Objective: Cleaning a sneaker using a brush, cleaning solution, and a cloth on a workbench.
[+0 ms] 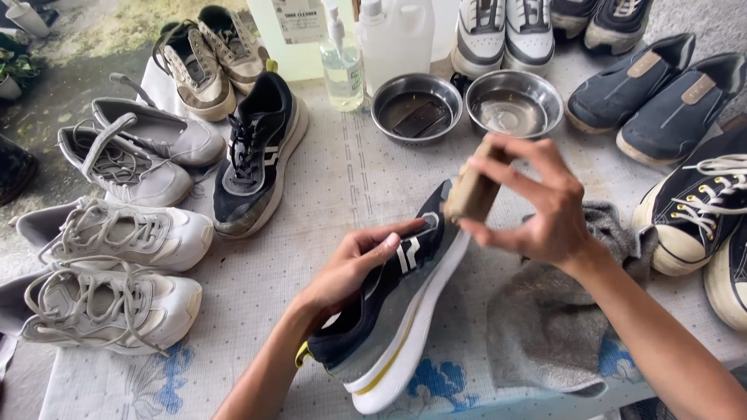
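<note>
A dark navy sneaker (389, 315) with a white sole lies on its side in the middle of the table, toe pointing away. My left hand (354, 264) grips its upper side and steadies it. My right hand (537, 198) holds a brown wooden brush (472, 190) against the sneaker's toe end. A grey cloth (545, 327) lies crumpled under my right forearm.
The matching navy sneaker (257, 152) stands at the centre left. Several white sneakers (117, 233) line the left edge, dark shoes (661, 101) the right. Two steel bowls (416, 105) (513, 101), a pump bottle (342, 66) and a white jug (397, 35) stand behind.
</note>
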